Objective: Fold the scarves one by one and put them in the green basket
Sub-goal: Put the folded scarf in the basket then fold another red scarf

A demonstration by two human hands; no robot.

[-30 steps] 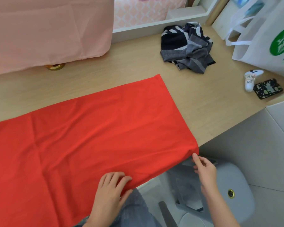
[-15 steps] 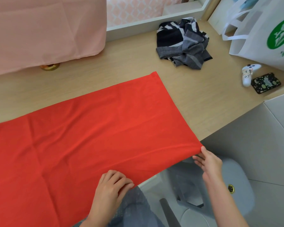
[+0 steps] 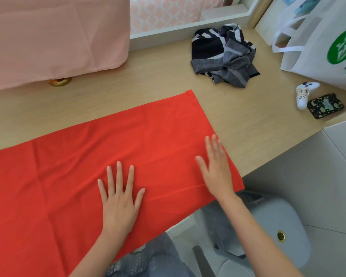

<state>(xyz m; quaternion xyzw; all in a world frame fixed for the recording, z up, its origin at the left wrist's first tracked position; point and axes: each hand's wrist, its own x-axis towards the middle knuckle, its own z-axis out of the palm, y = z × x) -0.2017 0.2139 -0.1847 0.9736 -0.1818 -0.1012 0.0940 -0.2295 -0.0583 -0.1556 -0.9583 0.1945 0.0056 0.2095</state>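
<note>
Head view: a red scarf [image 3: 112,164] lies spread flat across a pale wooden surface [image 3: 248,120], its near edge hanging over the front. Both hands rest flat on it with straight, spread fingers, the left hand [image 3: 119,202] near the middle, the right hand [image 3: 218,168] by its right edge. A crumpled black-and-grey scarf [image 3: 222,56] sits farther back, well apart.

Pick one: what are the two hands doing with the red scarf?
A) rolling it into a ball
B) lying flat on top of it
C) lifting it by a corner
B: the left hand and right hand lie flat on the red scarf spread over the desk.
</note>
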